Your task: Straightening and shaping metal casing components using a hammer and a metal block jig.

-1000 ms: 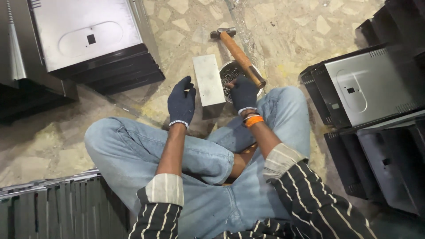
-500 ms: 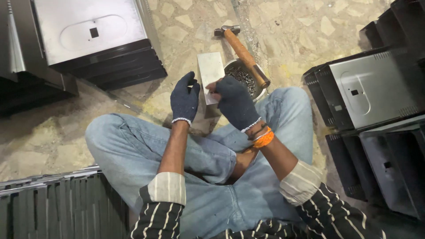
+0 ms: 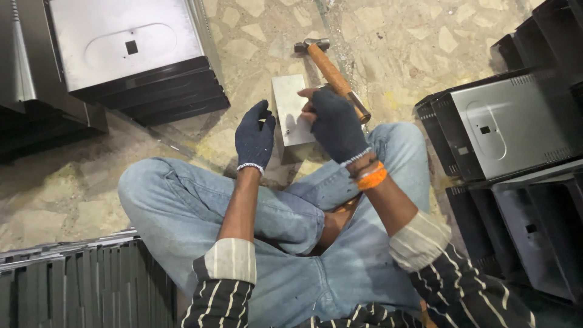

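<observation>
I sit cross-legged on a stone floor with dark gloves on both hands. A small grey metal block (image 3: 289, 106) stands on the floor in front of my knees. My left hand (image 3: 255, 136) is upright at the block's left edge, fingers apart and holding nothing. My right hand (image 3: 333, 124) is over the block's right side, its bare fingertips pinched together. Whether something tiny sits between them I cannot make out. A hammer (image 3: 331, 70) with a wooden handle lies just behind the block, its head pointing away from me.
Stacked dark metal casings (image 3: 133, 54) stand at the far left and more casings (image 3: 510, 127) at the right. A row of thin dark metal sheets (image 3: 73, 285) stands on edge by my left leg. An orange band is on my right wrist.
My right hand has moved left from beside the hammer onto the block and closed its fingertips. My left hand has stayed beside the block's left edge.
</observation>
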